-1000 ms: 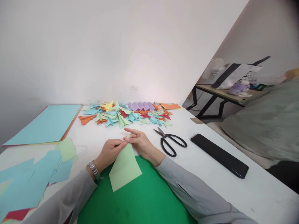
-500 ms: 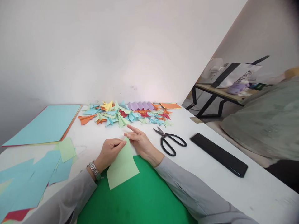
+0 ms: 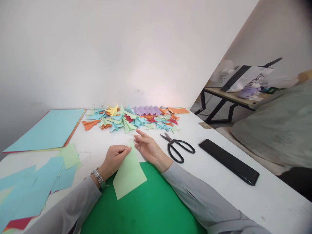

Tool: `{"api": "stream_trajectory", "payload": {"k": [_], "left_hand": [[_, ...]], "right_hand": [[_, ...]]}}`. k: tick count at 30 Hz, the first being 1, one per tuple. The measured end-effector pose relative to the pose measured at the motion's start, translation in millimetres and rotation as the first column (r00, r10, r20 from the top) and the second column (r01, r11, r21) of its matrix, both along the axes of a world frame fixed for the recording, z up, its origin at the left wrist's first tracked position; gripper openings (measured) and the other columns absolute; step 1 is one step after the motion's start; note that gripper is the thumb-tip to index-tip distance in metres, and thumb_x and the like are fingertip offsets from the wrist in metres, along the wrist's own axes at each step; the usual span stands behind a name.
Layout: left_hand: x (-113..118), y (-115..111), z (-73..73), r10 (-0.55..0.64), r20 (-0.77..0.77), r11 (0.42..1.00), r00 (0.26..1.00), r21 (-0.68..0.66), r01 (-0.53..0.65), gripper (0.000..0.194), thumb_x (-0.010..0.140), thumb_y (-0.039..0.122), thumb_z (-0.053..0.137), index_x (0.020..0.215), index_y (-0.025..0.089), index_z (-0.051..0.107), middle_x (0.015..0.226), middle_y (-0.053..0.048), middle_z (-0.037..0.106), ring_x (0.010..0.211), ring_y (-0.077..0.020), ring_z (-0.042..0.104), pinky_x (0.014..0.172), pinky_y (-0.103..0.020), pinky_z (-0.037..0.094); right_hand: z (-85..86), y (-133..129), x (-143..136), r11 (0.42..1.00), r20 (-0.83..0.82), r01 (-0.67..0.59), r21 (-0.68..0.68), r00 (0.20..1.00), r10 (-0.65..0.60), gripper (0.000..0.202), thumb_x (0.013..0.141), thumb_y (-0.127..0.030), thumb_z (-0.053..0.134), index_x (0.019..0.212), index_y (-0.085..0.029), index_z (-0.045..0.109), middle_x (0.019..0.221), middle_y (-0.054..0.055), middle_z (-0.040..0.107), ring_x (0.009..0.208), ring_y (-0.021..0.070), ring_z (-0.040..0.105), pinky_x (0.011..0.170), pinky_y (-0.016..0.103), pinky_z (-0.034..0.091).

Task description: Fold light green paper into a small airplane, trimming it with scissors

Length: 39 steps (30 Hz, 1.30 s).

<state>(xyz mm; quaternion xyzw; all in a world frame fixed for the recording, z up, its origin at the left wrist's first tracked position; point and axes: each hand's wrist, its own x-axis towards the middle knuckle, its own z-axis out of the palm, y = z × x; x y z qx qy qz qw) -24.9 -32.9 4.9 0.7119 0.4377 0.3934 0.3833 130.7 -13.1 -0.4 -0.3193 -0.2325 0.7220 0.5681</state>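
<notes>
A pale green sheet of paper (image 3: 130, 178), narrowed to a point at its far end, hangs over the green mat (image 3: 146, 211). My left hand (image 3: 114, 162) pinches its upper left edge between thumb and fingers. Just right of the paper's tip, my right hand (image 3: 151, 149) is open, its fingers apart and slightly curled. Whether a fingertip still touches the paper's edge is hard to see. Black-handled scissors (image 3: 174, 146) lie with blades parted to the right of this hand.
Folded paper planes (image 3: 126, 122) and a purple pleated paper (image 3: 147, 110) lie along the wall. Large coloured sheets (image 3: 48, 130) and loose blue pieces (image 3: 31, 188) cover the left. A black long case (image 3: 229, 162) lies right. A person (image 3: 280, 123) is beyond the table's right edge.
My right hand has loosened from the paper's tip and opened, shifting slightly right. My left hand keeps its pinch, and the paper's lower end has swung a little to the right.
</notes>
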Motion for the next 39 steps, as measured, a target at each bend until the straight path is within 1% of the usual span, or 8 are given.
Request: {"api": "stream_trajectory", "payload": {"k": [5,11,15,20,23,27,33,39], "left_hand": [[-1,0,0.2,-0.023,0.024,0.999,0.999,-0.026,0.024,0.038,0.078,0.041,0.049,0.050,0.017,0.039,0.053,0.004,0.030,0.053,-0.0098,0.028,0.049,-0.024,0.025],[0,2,-2.3,-0.007,0.013,1.000,1.000,-0.016,0.007,0.037,0.079,0.042,0.048,0.053,0.016,0.048,0.053,0.003,0.036,0.055,-0.0105,0.031,0.050,-0.024,0.027],[0,2,-1.5,-0.035,0.018,0.999,0.999,-0.039,0.036,0.036,0.079,0.042,0.048,0.056,0.015,0.051,0.055,0.002,0.038,0.056,-0.0106,0.031,0.051,-0.024,0.028],[0,2,-0.7,-0.054,0.012,0.996,0.998,-0.065,0.055,0.039,0.078,0.041,0.048,0.049,0.017,0.038,0.052,0.004,0.029,0.053,-0.0096,0.027,0.049,-0.024,0.024],[-1,2,-1.0,-0.071,-0.005,0.996,0.997,-0.052,0.071,0.039,0.078,0.040,0.049,0.049,0.017,0.035,0.053,0.003,0.029,0.053,-0.0095,0.028,0.049,-0.024,0.024],[0,1,-0.2,-0.061,0.011,0.996,0.998,-0.060,0.062,0.038,0.078,0.039,0.048,0.050,0.017,0.036,0.054,0.003,0.030,0.054,-0.0095,0.028,0.049,-0.024,0.025],[0,1,0.2,-0.048,0.022,0.997,0.999,-0.062,0.049,0.037,0.078,0.039,0.049,0.050,0.016,0.040,0.053,0.003,0.032,0.054,-0.0097,0.029,0.049,-0.024,0.025],[1,1,0.2,-0.021,0.020,0.998,1.000,-0.054,0.022,0.039,0.076,0.041,0.051,0.047,0.016,0.047,0.049,0.003,0.037,0.052,-0.0100,0.032,0.048,-0.023,0.028]], "right_hand": [[-1.7,-1,-3,0.994,0.096,-0.068,0.086,0.994,0.060,0.026,0.061,-0.024,0.074,0.086,-0.017,0.070,0.077,0.002,0.068,0.071,0.0124,0.058,0.069,0.027,0.041],[-3.5,-5,-6,0.961,0.214,-0.232,0.148,0.957,0.198,0.014,0.054,-0.020,0.079,0.063,-0.014,0.070,0.065,0.003,0.067,0.064,0.0145,0.058,0.069,0.030,0.041],[-4.0,-7,-9,0.971,0.212,-0.200,0.129,0.962,0.170,0.012,0.051,-0.017,0.078,0.058,-0.015,0.068,0.061,0.003,0.067,0.062,0.0147,0.058,0.068,0.030,0.041],[-5.9,-3,-8,0.989,0.206,-0.100,0.105,0.976,0.077,0.009,0.053,-0.017,0.076,0.059,-0.014,0.070,0.062,0.003,0.066,0.060,0.0128,0.055,0.064,0.028,0.040],[-7.2,3,-3,0.997,0.121,-0.035,0.074,0.992,0.026,0.010,0.054,-0.016,0.076,0.061,-0.014,0.070,0.065,0.002,0.065,0.061,0.0105,0.054,0.063,0.026,0.040],[-7.4,7,2,0.999,0.032,-0.032,0.013,0.999,0.032,0.011,0.057,-0.018,0.076,0.065,-0.015,0.069,0.065,0.001,0.064,0.062,0.0105,0.055,0.063,0.025,0.042],[-6.3,1,-3,0.983,0.155,-0.128,0.134,0.982,0.107,0.012,0.054,-0.018,0.078,0.062,-0.015,0.070,0.064,0.001,0.066,0.060,0.0105,0.054,0.063,0.026,0.040],[-8.2,1,-4,0.984,0.193,-0.118,0.130,0.977,0.091,0.014,0.048,-0.015,0.080,0.054,-0.016,0.067,0.059,0.000,0.066,0.057,0.0115,0.054,0.063,0.028,0.039]]}}
